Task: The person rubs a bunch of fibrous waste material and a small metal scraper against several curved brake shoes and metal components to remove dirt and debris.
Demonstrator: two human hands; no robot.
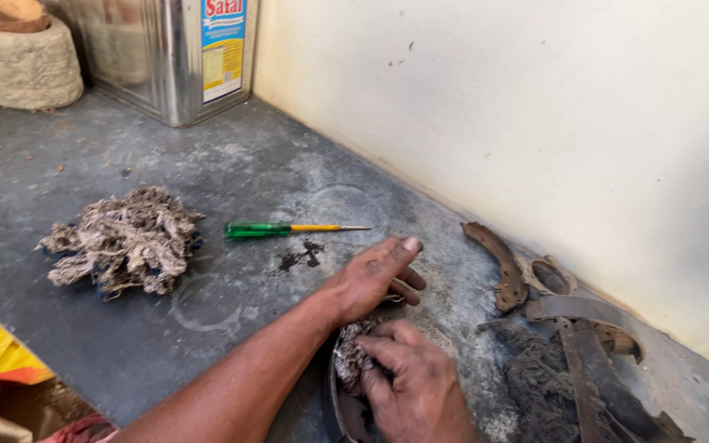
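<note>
Both hands are down on the grey floor (166,328), close to the wall (535,107). My right hand (416,381) is closed around a wad of grey rag (350,353), pressing it onto a curved dark metal part (340,406) that lies under my wrist. My left hand (375,277) reaches across from the left and rests just above it, fingers loosely curled, thumb stretched out toward the wall, steadying the same part at its upper end; I cannot tell whether those fingers truly grip it or only lean on it. Judging by that, I am at the wiping step, rubbing grime off the curved part with the wad.

To my right, against the wall, lie more worn curved shoes (498,262), a flat strip (576,308) and a heap of dark dust and fluff (535,385). A bigger clump of waste rag (125,238) sits well apart to the left, and a screwdriver with a green handle (289,229) lies between that clump and my left hand. A tall shiny tin (157,57) stands in the far corner beside a stone block (22,66).

I judge the next move calls for a firm hold with the left while the right drags the wad along the curve, turning the part to reach its hidden side.
</note>
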